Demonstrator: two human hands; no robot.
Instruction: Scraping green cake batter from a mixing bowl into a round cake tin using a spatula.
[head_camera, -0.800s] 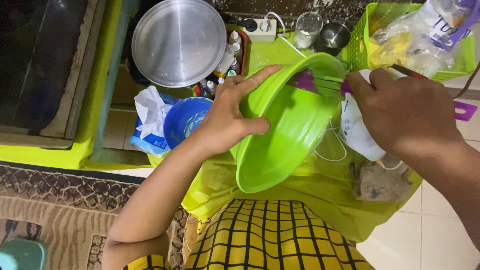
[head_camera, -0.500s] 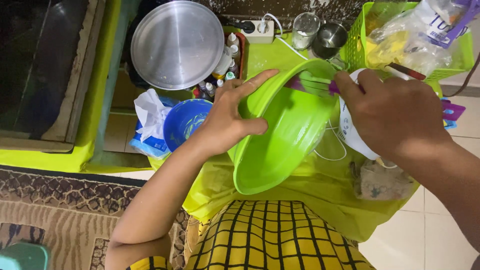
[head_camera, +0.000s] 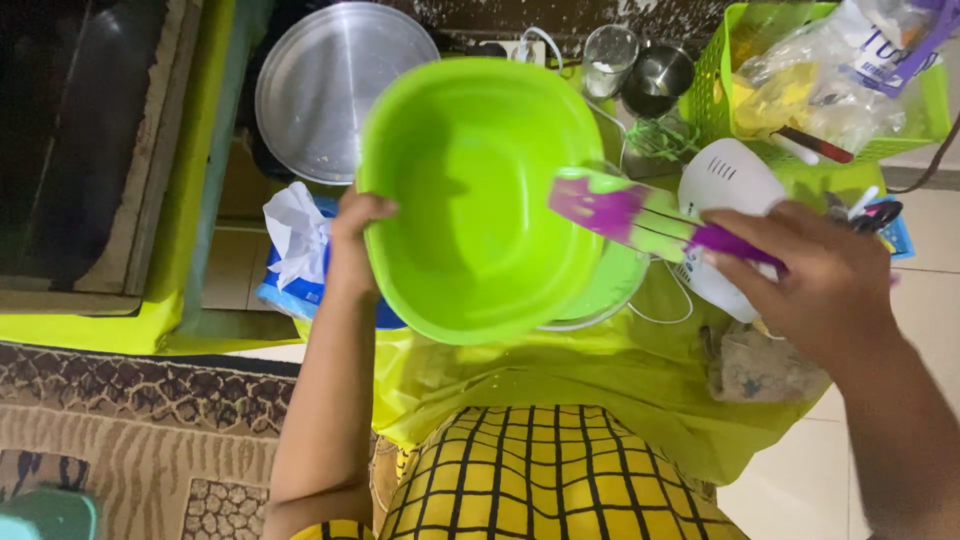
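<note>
My left hand (head_camera: 352, 240) grips the left rim of a bright green plastic bowl (head_camera: 470, 190), tilted so its empty inside faces me. My right hand (head_camera: 820, 280) holds a purple spatula (head_camera: 640, 218) by its handle; the blade, smeared with green batter, lies just off the bowl's right rim. Under the bowl, a second round bowl with green batter (head_camera: 615, 285) shows at the lower right. A white hand mixer (head_camera: 725, 185) lies behind my right hand.
A round metal tray (head_camera: 320, 85) leans at the back left. A glass (head_camera: 608, 55) and a metal cup (head_camera: 660, 75) stand behind. A green basket (head_camera: 830, 80) holds plastic bags. A blue tub with white paper (head_camera: 295, 255) sits at the left, on a yellow-green plastic sheet (head_camera: 600, 380).
The green bowl has swung from edge-on to facing me. The spatula has come out of the bowl and now lies at its right rim.
</note>
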